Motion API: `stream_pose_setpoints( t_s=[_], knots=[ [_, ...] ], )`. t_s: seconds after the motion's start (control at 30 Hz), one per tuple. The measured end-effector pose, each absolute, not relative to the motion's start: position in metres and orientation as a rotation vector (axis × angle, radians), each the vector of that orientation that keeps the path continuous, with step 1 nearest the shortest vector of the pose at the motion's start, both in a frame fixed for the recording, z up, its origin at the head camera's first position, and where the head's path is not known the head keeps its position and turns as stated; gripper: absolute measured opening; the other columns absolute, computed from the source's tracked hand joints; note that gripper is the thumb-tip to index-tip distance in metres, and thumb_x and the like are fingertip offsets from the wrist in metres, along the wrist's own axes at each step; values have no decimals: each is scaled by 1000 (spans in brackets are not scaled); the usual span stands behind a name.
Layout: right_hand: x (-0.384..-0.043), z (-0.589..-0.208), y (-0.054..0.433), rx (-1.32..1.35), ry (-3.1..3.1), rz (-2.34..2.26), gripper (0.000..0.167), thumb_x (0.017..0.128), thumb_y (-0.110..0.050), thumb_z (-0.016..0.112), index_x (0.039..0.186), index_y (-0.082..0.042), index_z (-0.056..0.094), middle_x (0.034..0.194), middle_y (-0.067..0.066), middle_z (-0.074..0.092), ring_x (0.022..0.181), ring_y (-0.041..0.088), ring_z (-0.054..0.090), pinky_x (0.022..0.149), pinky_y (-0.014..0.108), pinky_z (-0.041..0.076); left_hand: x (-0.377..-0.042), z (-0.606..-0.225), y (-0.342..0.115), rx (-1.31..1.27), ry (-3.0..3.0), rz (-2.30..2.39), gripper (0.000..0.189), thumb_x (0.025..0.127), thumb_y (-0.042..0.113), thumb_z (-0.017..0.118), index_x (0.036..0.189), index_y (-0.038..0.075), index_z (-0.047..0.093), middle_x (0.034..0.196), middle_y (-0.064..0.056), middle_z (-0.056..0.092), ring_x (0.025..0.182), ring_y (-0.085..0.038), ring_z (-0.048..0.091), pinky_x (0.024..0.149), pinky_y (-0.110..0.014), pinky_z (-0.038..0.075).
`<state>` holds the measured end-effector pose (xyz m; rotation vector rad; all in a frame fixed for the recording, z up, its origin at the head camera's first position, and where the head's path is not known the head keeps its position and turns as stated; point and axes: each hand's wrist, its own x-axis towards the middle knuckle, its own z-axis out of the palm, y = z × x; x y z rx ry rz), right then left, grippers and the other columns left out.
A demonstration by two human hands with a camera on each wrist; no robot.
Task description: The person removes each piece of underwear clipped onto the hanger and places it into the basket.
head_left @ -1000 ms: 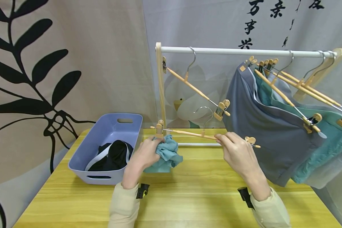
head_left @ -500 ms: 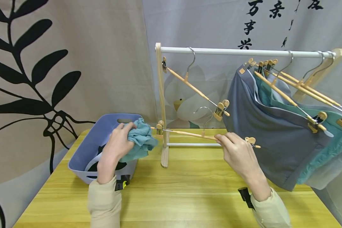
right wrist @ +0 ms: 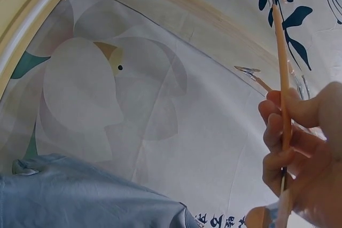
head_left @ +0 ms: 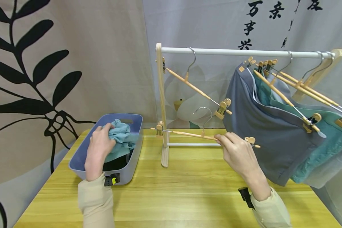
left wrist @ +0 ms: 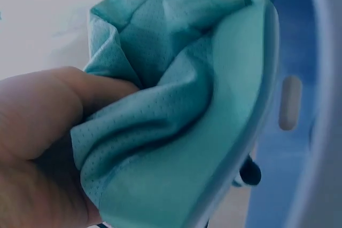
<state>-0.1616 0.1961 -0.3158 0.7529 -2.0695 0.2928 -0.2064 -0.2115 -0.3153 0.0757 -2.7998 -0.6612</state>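
My left hand (head_left: 99,147) holds crumpled teal underpants (head_left: 122,134) inside the blue-grey plastic basket (head_left: 132,169). In the left wrist view, the thumb presses into the fabric of the teal underpants (left wrist: 155,110), which is dotted with tiny holes and has a smooth band; the other fingers are mostly hidden behind it. Black cloth (head_left: 117,163) shows beneath in the basket. My right hand (head_left: 240,155) grips the right part of a wooden clip hanger (head_left: 185,134), held roughly level in front of the rack. The hanger's clips, one at each end, carry no garment.
A rack with a white top bar (head_left: 216,50) stands behind the hands. One bare clip hanger (head_left: 193,88) hangs at its left. Grey (head_left: 253,136) and teal garments (head_left: 327,136) hang clipped at the right. Everything stands on a wooden table (head_left: 188,196).
My left hand has carried the teal underpants leftward from the held hanger's left clip into the basket. The right hand and its hanger have stayed in place.
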Motion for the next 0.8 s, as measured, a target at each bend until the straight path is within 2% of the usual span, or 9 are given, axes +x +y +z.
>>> stream_pose_setpoints(
  t_s=[0.37,0.5,0.8],
  knots=[
    [-162,-316,196,744,-2078,281,13,78,4,69,90,-3,70,72,5,64,65,19,61,52,31,50,-209,-327,-223,151,-2902,-632,39,82,1,49,121,2,53,119,-34,47,101,-54,49,73,-57,44],
    [-162,-317,196,742,-2082,277,13,78,4,69,89,-3,70,72,5,64,64,19,61,52,31,50,-208,-327,-222,142,-2900,-636,37,84,4,51,120,2,55,121,-32,48,103,-54,50,70,-57,45],
    [-162,-318,197,735,-2090,274,13,78,4,69,89,-3,70,72,5,64,65,19,61,53,31,50,-211,-326,-210,92,-2903,-653,30,91,8,50,120,0,56,117,-28,54,105,-49,53,77,-57,46]
  ],
)
